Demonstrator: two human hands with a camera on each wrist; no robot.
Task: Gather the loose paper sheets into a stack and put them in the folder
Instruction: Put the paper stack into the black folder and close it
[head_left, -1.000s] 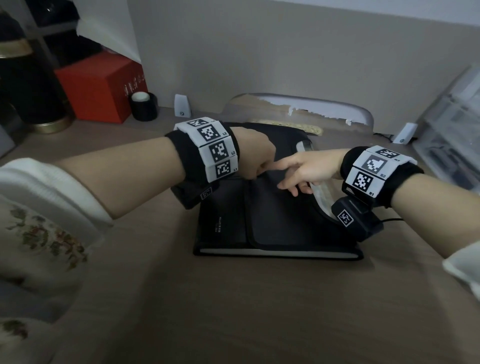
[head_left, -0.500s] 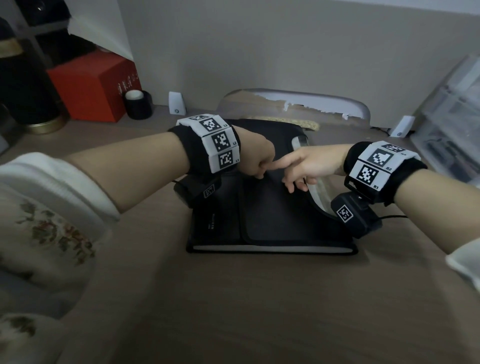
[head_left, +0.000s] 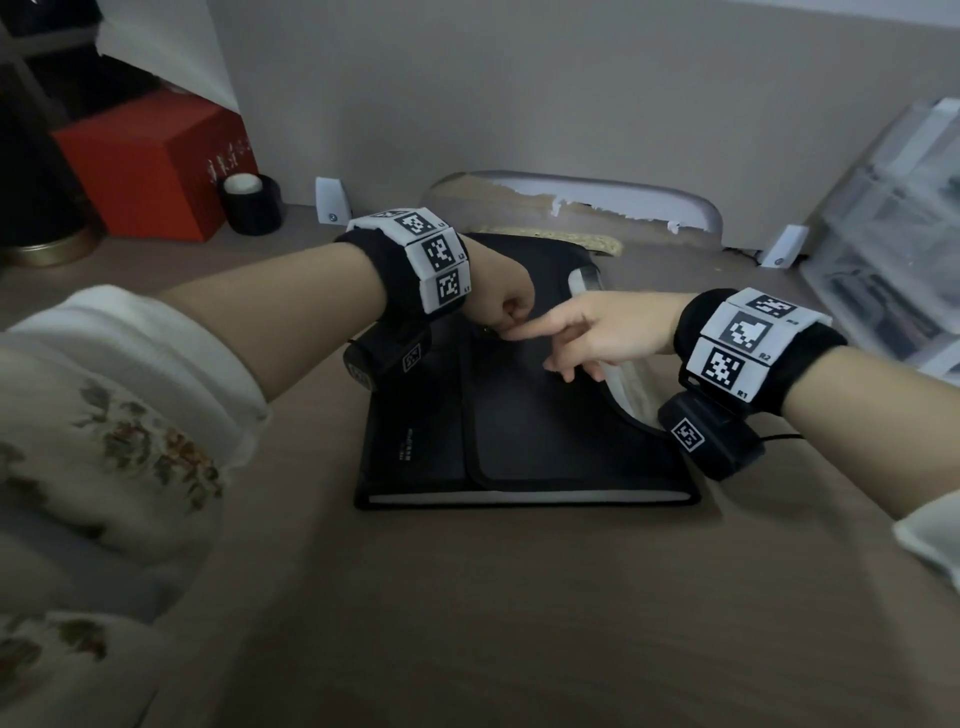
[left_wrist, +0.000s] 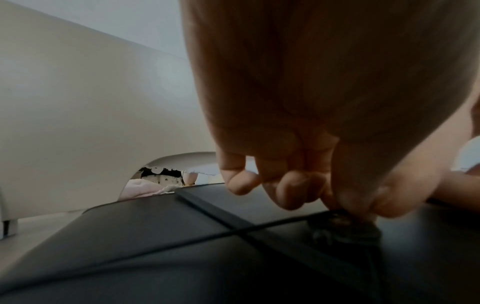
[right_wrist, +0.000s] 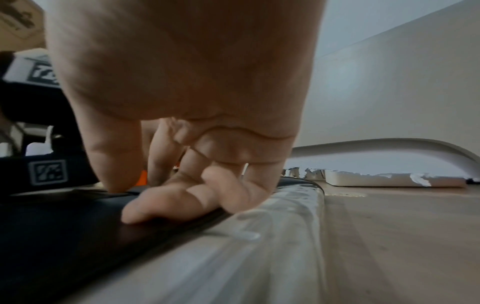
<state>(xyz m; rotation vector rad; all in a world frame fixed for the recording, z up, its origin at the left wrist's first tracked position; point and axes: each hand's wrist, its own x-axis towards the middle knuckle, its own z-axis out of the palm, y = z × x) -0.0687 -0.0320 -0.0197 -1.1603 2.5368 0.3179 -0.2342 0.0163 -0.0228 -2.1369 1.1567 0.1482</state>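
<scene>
Lying flat on tabletop (head_left: 519, 623): one black folder (head_left: 519, 441); left hand (head_left: 501, 301) grip pinched its clasp (left_wrist: 345, 224), right hand (head_left: 597, 332) grip loose, fingers extended on flap.

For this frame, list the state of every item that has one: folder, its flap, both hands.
folder: lying flat on the desk, white page edges showing along its near side
flap: folded down over the folder front
clasp: at the flap edge, pinched by the left hand
left hand: fingers curled, pinching the clasp
right hand: fingers extended, resting on the flap
</scene>
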